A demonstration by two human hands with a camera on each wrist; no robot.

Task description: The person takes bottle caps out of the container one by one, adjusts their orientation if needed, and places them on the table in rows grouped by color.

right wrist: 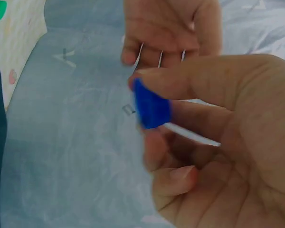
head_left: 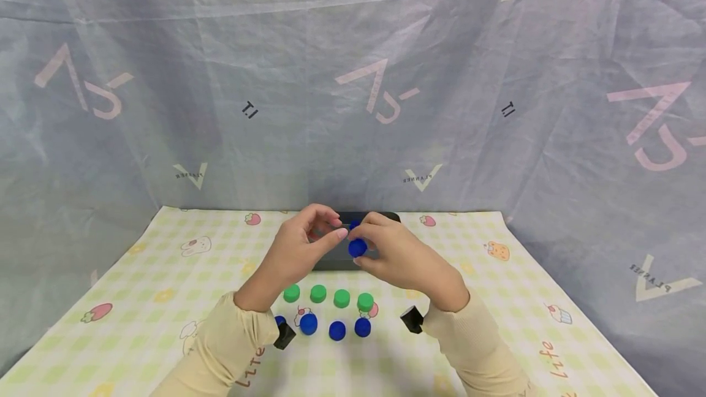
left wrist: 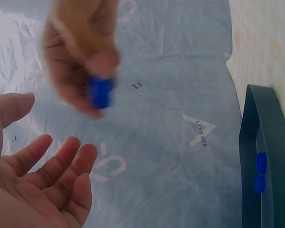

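Note:
My right hand (head_left: 397, 253) pinches a blue bottle cap (head_left: 357, 248) between thumb and fingers, above the dark tray (head_left: 331, 264). In the right wrist view the same cap (right wrist: 151, 105) is seen from the side, its wall tapering. Beside it, my left hand (head_left: 300, 244) holds nothing; its fingers are relaxed and lightly bent, as the left wrist view also shows of the left hand (left wrist: 42, 183). Two blue pieces (left wrist: 261, 164) show inside the tray in that view. The hands partly hide the tray from the head camera.
Several green caps (head_left: 318, 293) form a row on the checked tablecloth (head_left: 209, 274), nearer than the tray. A row of blue caps (head_left: 337, 331) lies closer still, one partly behind the left wrist's black camera (head_left: 284, 336). A grey printed curtain (head_left: 309, 109) hangs behind.

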